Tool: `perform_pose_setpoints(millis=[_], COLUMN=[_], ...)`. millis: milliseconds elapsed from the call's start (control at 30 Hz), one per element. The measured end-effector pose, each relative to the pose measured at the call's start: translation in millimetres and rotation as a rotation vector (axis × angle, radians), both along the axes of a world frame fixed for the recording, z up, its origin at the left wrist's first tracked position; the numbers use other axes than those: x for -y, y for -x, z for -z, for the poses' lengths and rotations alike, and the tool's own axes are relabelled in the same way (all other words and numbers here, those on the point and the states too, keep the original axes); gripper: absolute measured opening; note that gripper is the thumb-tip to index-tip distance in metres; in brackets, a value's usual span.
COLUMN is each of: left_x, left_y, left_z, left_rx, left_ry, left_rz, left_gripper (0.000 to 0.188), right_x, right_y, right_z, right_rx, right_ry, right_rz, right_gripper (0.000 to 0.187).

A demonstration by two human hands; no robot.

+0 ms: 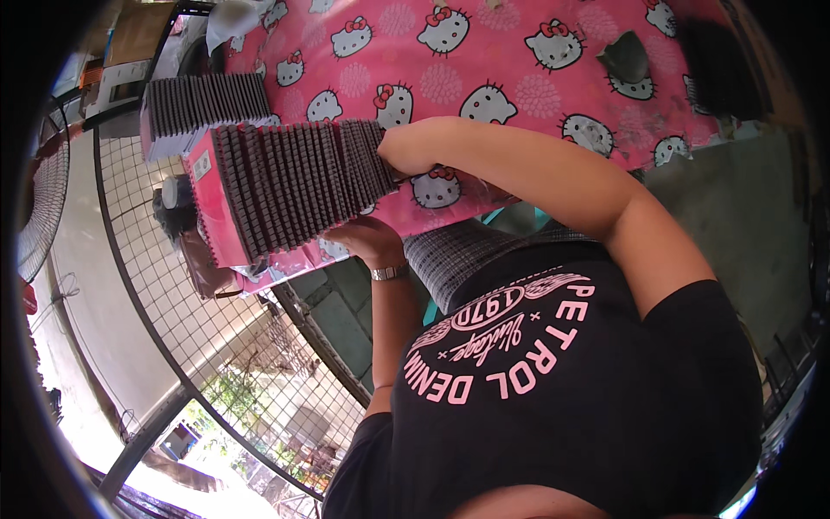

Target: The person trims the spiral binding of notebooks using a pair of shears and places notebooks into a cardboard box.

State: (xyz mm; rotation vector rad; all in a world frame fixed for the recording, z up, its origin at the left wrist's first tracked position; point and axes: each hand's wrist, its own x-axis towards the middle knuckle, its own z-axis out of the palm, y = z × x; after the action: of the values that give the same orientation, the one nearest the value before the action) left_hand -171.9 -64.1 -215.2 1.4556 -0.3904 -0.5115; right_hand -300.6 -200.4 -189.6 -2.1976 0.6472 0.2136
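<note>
A long row of spiral-bound notebooks (294, 182) lies packed together on the table, dark coils facing up and a pink cover at its left end. At the row's right end is my right hand (413, 149), its fingers curled in against the last notebooks and partly hidden. My left hand (370, 240), with a metal-banded watch on the wrist, grips the near lower side of the same row. Its fingertips are out of sight under the notebooks. Behind and to the left stands a second row of dark-coiled notebooks (207, 104).
A pink table cover with cartoon cat faces (441, 82) spreads across the table. On it, at the far right, lies a dark green-grey piece (624, 59). Left of the table are a wire mesh panel (156, 251) and a fan (43, 203). A dark bundle (177, 208) sits by the table's left edge.
</note>
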Motion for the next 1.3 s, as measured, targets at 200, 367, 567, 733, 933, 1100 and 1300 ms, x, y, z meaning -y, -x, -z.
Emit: perform_pose_setpoints(millis=[200,367,567,733,933,1100,1300], left_x=[-3,-3,-3,-2,-4,-2,-60], left_y=[-4,-19,-16,-7,-15,-6,-87], left_z=[3,19,15,11,18,-3,50], left_rx=[0.032,-0.006,-0.013,0.030,-0.112,-0.008,0.934], left_ry=[0.128,0.127,0.170,0.127,0.006,0.125,-0.669], left_rz=[0.167,0.080,0.114,0.084,-0.058,0.189,0.495], left_gripper=[0.083,0.081,0.081,0.079,0.075,0.075,0.082], right_x=[-36,-56,-58,-46,-8,-6,-42], right_y=[29,35,36,29,-9,-8,61], right_z=[24,44,47,47,14,9,30], right_rx=[0.169,0.244,0.244,0.295,-0.007,-0.053,0.256], right_ry=[0.282,0.537,0.530,0.511,0.082,0.110,0.667], right_rz=[0.067,0.135,0.157,0.038,-0.025,-0.036,0.563], right_gripper=[0.028,0.035,0.033,0.027,0.018,0.023,0.035])
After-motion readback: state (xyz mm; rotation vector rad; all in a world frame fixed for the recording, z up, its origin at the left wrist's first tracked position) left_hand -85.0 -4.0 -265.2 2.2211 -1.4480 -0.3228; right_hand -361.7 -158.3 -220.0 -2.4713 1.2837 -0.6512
